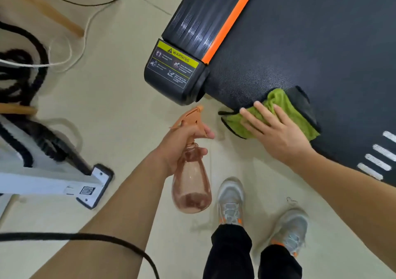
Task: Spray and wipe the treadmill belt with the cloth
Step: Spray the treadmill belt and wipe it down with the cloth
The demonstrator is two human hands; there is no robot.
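Observation:
The black treadmill belt (310,49) fills the upper right, with an orange stripe (232,20) along its left side rail. A green cloth with a dark edge (285,105) lies over the belt's rear end. My right hand (276,133) presses flat on this cloth, fingers spread. My left hand (182,143) grips the neck of a clear pink spray bottle (191,184) with an orange trigger head (190,118). The bottle hangs upright over the floor, left of the belt's end, nozzle pointing towards the treadmill. A little liquid sits at its bottom.
The treadmill's rear corner cap carries a yellow warning label (174,66). A white machine foot (94,184) and black and white cables (42,64) lie on the tiled floor at left. My grey shoes (231,201) stand below the belt's end.

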